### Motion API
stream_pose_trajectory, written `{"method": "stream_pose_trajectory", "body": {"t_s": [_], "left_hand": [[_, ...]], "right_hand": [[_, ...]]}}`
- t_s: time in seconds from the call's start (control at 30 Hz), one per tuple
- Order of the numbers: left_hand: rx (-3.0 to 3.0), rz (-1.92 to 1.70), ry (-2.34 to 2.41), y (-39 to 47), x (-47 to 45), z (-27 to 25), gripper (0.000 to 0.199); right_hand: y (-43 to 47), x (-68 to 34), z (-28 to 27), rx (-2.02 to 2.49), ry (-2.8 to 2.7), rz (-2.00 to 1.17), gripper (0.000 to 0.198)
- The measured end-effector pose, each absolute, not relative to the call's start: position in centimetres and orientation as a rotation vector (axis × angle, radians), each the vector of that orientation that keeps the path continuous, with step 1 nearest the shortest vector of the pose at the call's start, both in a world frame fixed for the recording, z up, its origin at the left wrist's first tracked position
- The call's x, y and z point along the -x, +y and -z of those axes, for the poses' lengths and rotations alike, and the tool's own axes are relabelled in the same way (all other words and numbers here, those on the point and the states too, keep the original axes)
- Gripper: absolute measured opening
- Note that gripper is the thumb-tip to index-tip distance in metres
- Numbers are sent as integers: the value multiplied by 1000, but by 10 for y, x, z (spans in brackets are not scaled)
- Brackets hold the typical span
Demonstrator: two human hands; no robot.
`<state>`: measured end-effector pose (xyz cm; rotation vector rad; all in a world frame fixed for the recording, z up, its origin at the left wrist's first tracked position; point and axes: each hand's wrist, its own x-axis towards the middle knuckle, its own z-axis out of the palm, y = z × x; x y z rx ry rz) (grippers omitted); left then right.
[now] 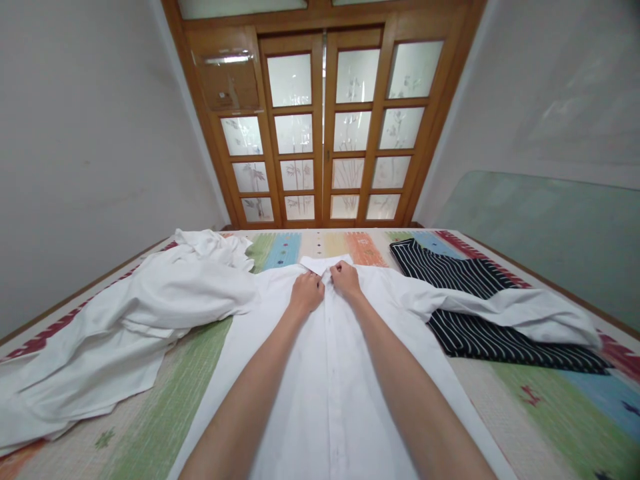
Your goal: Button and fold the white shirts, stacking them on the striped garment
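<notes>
Two closed-finger grips, left hand (pixel 309 291) and right hand (pixel 345 278), pinch the white shirt (pixel 320 373) at its collar (pixel 327 262) on the patterned bedspread (pixel 193 373), shirt front and one sleeve (pixel 543 317) already laid out, collar apparently unfinished.

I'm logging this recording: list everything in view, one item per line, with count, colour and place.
Shirt: one, white, spread at centre
Cloth pile: one, white, left; number of pieces unclear
Striped cloth: one, black with white stripes, right, partly under a shirt sleeve
Cover: one, multicoloured, beneath the clothes
Doors: one set, brown, far end
Panes: many, whitish with plant designs, in the doors
Panel: one, brown, upper left of the doors
Board: one, pale green, by the right wall
Walls: two, greyish, either side
Left hand: one, bare, fingers gripping the shirt's top
Right hand: one, bare, likewise
Forearms: two, bare, over the shirt
</notes>
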<state>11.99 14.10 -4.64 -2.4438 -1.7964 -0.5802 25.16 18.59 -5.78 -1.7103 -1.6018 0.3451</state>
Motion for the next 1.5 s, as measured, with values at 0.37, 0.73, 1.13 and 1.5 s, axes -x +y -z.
{"method": "stream_pose_trajectory", "body": {"t_s": [0.37, 0.73, 1.13, 1.5], "left_hand": [[2415, 669, -1843, 163, -133, 48, 29], [2439, 850, -2075, 181, -133, 52, 19], [2449, 1060, -2111, 183, -132, 54, 5], [2432, 1049, -2106, 183, -135, 58, 7]], "right_hand": [[190, -255, 62, 1614, -1507, -459, 21], [191, -256, 57, 1626, -1671, -446, 18], [191, -259, 57, 1602, -1693, -425, 20], [191, -261, 60, 1561, -1609, -462, 20]]}}
